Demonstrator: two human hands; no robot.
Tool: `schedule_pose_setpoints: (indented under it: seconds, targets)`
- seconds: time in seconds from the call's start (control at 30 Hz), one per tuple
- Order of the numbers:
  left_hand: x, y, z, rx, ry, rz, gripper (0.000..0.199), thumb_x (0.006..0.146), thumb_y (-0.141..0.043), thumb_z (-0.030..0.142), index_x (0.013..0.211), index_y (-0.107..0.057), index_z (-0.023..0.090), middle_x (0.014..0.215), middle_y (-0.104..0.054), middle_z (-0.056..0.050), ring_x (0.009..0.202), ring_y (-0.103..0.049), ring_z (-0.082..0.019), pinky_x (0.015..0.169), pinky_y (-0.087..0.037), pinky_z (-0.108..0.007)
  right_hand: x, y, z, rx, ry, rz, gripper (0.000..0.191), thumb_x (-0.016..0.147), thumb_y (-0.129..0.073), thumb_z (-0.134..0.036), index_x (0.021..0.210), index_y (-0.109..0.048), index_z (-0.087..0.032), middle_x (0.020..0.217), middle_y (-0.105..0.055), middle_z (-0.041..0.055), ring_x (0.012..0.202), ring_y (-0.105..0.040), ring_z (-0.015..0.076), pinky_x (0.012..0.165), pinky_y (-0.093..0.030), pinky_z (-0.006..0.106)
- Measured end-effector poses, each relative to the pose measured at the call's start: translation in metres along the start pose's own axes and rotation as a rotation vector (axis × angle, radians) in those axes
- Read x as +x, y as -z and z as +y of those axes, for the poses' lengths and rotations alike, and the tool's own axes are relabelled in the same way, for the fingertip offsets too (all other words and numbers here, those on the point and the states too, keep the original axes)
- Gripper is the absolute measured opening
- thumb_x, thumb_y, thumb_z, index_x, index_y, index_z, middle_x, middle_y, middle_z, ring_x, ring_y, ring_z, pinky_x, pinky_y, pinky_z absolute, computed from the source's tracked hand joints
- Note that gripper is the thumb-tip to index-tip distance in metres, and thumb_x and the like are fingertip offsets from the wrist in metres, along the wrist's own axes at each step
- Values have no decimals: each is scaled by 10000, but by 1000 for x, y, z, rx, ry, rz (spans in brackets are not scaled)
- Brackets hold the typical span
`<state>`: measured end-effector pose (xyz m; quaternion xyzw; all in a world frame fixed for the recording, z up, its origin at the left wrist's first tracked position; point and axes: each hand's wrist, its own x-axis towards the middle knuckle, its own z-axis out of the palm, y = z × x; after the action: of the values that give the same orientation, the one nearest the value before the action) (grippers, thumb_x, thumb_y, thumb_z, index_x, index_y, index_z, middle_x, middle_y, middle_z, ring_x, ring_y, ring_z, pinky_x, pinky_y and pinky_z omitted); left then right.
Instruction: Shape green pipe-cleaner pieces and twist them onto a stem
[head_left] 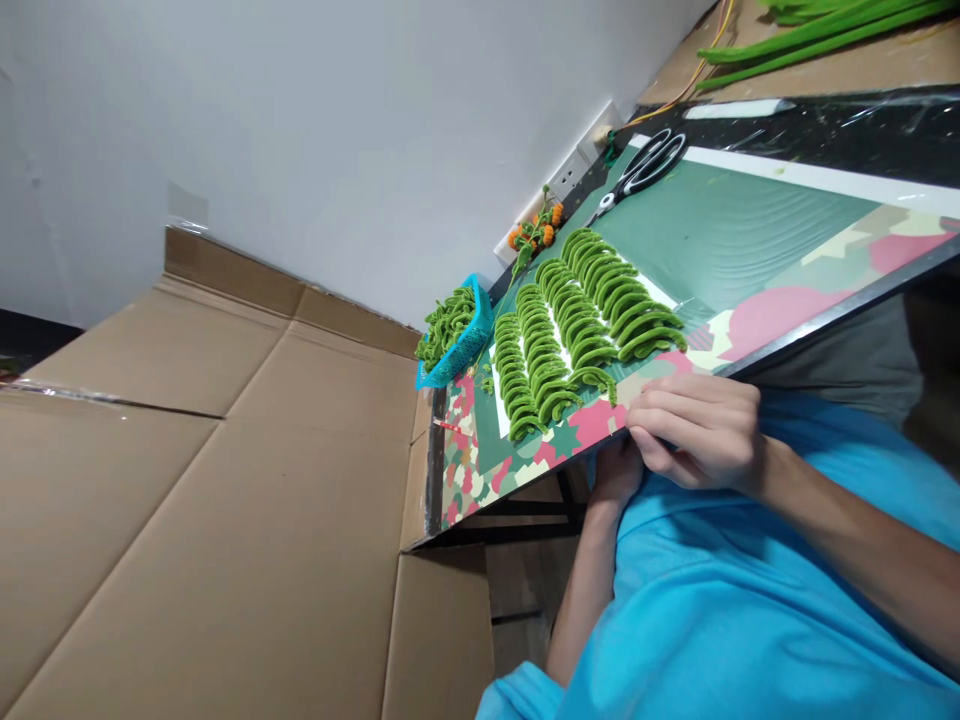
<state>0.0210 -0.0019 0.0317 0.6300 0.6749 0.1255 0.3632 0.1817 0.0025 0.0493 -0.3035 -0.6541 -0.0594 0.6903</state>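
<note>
Several rows of curved, fuzzy green pipe-cleaner pieces [585, 300] lie side by side on a white sheet over the green mat. One loose curled green pipe-cleaner piece [596, 378] sits at the near end of the rows, close to my right fingertips. My right hand [697, 425] is at the table's front edge, fingers bent and pressed together; whatever they may hold is hidden. Just below that edge is my left hand [621, 468], near my right fingertips. Its fingers are mostly hidden by the edge and my right hand.
A blue basket [480, 325] of green pieces stands by the wall. Beside it lie orange fuzzy flowers [536, 235] and black-handled scissors [645, 170]. Long green stems [817, 40] lie at top right. Power sockets [570, 172] line the wall; cardboard [300, 540] flanks the table's left.
</note>
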Motion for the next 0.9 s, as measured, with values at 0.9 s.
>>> schedule_pose_setpoints:
  seconds: [0.9]
  targets:
    - [6,-4,-20,81,27,-67,496,1020,-349,428,1347,-613,165,1507,-621,-93,1485,-489,-263,1320,-290,-354,2,-1,0,-8,-8,-4,104,937,-595,-144,856,-644,-187,757,-729,16,695,-672,159,633,-490,306]
